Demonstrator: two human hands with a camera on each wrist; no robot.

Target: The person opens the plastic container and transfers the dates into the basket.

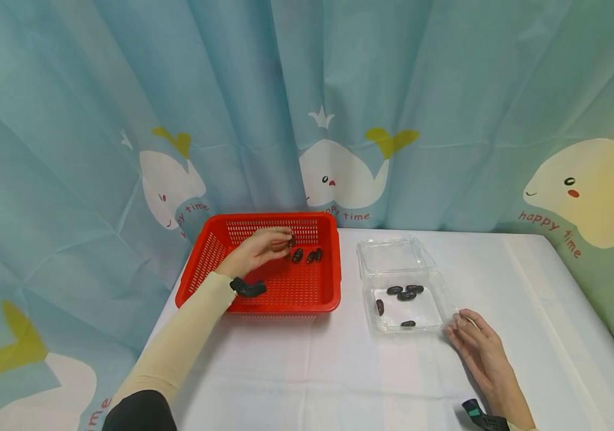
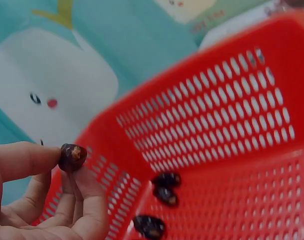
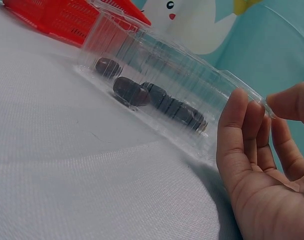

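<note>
My left hand point(image 1: 257, 248) is over the red plastic basket point(image 1: 285, 305), pinching a dark brown date point(image 2: 72, 158) between thumb and fingers. The date's pale stem end shows in the left wrist view. Below it, several more dates point(image 1: 298, 255) lie on the basket floor toward its right side. My right hand point(image 1: 481, 353) pinches the right front rim of a clear plastic clamshell box point(image 1: 424, 311), its thumb above and fingers below the edge. Inside the box lie several dates point(image 1: 407, 296), most toward the back and one near the front. The box's lid point(image 1: 390, 256) stands open at the back.
A white cloth point(image 1: 350, 371) covers the table, with a gap of it between basket and box. Behind hangs a blue curtain point(image 1: 447, 120) printed with whales, close to the basket's back rim.
</note>
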